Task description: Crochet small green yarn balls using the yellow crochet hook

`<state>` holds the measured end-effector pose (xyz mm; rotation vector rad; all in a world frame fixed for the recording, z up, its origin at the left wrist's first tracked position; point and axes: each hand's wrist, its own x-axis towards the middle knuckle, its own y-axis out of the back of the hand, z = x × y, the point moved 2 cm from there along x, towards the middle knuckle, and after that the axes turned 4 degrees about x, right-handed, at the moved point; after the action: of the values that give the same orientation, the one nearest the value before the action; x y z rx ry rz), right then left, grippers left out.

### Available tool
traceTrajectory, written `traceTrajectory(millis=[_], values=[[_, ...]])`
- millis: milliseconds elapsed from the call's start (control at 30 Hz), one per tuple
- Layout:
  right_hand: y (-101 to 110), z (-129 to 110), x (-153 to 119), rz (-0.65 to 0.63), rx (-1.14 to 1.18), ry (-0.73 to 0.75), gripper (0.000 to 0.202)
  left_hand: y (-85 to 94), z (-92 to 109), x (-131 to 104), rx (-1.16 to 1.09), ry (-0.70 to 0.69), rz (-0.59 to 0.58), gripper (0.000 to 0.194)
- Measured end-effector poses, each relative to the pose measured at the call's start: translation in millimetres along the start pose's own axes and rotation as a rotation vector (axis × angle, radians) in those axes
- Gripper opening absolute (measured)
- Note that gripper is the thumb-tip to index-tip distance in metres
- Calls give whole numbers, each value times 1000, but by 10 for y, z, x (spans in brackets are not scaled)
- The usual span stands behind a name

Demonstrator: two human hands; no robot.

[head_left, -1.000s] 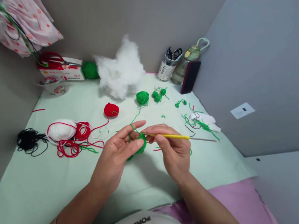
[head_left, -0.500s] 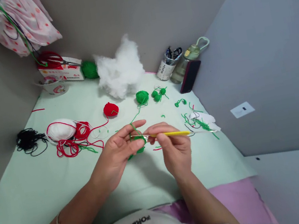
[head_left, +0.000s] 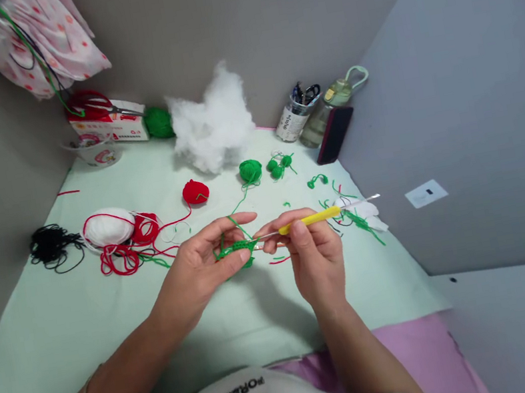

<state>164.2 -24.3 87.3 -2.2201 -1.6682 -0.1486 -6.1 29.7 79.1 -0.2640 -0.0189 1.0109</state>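
Between the thumb and fingers of my left hand [head_left: 203,261] is a small green crochet piece [head_left: 239,246], partly hidden by the thumb. A strand of green yarn runs over the raised left forefinger and back to a small green yarn ball [head_left: 251,171]. My right hand [head_left: 317,251] is closed around the yellow grip of a crochet hook [head_left: 314,219]. The hook's thin metal shaft points left, its tip at the right edge of the green piece. Its other metal end sticks out to the right, tilted slightly up.
A red yarn ball [head_left: 195,192], white yarn [head_left: 109,227] and black yarn [head_left: 54,245] lie to the left. White stuffing [head_left: 211,121] sits at the back. Small green pieces [head_left: 280,165] and yarn scraps [head_left: 361,223] lie right, near a pen cup [head_left: 294,120], bottle [head_left: 315,126] and phone [head_left: 336,135].
My right hand has moved slightly right, drawing the hook back from over the green piece. The hook's rear end has swung up. More of the green piece's upper edge shows at my left hand.
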Motion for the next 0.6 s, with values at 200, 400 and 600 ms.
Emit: traceTrajectory(millis=[200,400,600], values=[[-48,-83,-103,-148,-476,465,28,-42,48,-40,113,-45,140,32],[-87,-41,-153,-200,-877,786,33,-145,-18,-27,-261,76,113,51],[-12,-8,-48,-10,-299,349,21,-92,-32,23,-439,195,-2,44]])
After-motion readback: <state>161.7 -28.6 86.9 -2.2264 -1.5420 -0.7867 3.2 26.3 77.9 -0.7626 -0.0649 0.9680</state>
